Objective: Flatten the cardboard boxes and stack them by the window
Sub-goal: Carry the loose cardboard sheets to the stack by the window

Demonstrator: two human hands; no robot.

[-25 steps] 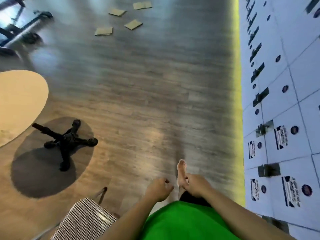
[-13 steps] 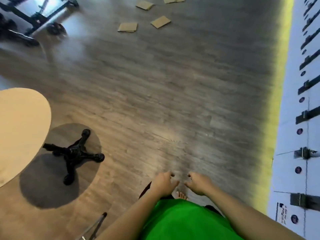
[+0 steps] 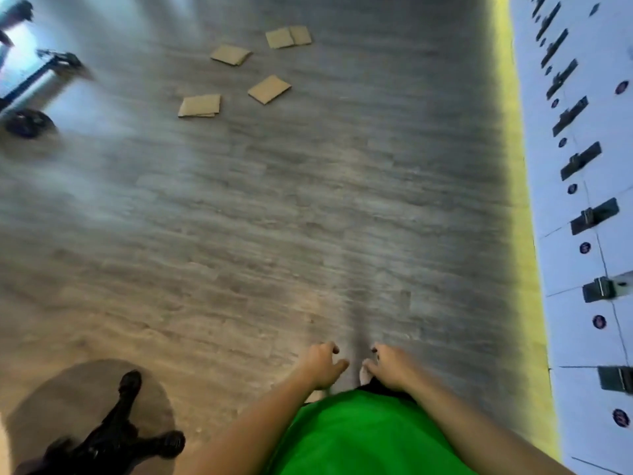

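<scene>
Both hands hang loosely curled, holding nothing: left hand (image 3: 322, 365), right hand (image 3: 394, 366). Flattened cardboard boxes (image 3: 269, 89) lie scattered on the wood floor (image 3: 308, 217), well ahead. Locker (image 3: 589, 255) stickers are unreadable.

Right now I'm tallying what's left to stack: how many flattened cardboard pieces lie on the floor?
4 visible: the nearest left piece, one right of it, one farther back, the farthest, possibly two overlapping.

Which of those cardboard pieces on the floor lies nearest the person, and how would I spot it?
Look at the grey wooden floor, at the scattered cardboard ahead. The nearest flattened box lies leftmost in the group, toward the wheeled frame. Unlike the tilted piece beside it, it sits nearly square to the view.
</scene>
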